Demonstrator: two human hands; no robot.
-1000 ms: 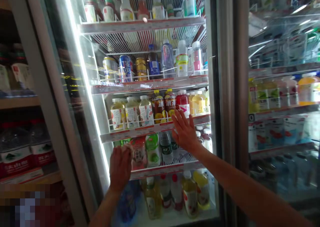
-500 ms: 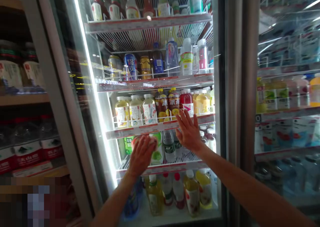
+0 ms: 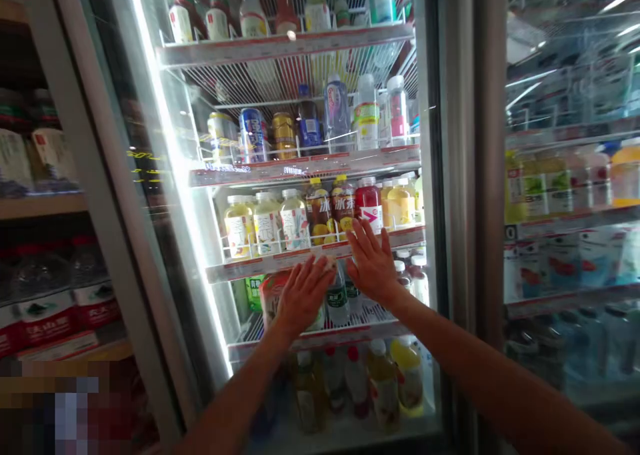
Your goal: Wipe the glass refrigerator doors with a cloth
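My left hand [image 3: 304, 293] presses flat against the glass door [image 3: 280, 381] of a lit drinks fridge. Under its fingertips sits a small pale crumpled wipe [image 3: 329, 263], mostly covered by the fingers. To its right, my right hand [image 3: 371, 263] rests on the same glass, fingers spread, holding nothing. Behind the hands, inside the fridge, stand dark bottles with yellow caps [image 3: 343, 205], a red bottle [image 3: 369, 205] and clear water bottles [image 3: 338, 301]. A red-labelled pack [image 3: 273, 295] shows left of my left hand.
Wire shelves with price strips [image 3: 290, 47] carry several bottles and cans. A metal door frame [image 3: 487, 175] stands to the right, with a second glass-fronted fridge beyond it. On the left, open shelves [image 3: 45, 205] hold bottles and packs of red-labelled water.
My left hand, with the pale wipe, has moved right and slightly up across the glass, closer to my right hand. My right hand stays almost in place. The view has shifted a little.
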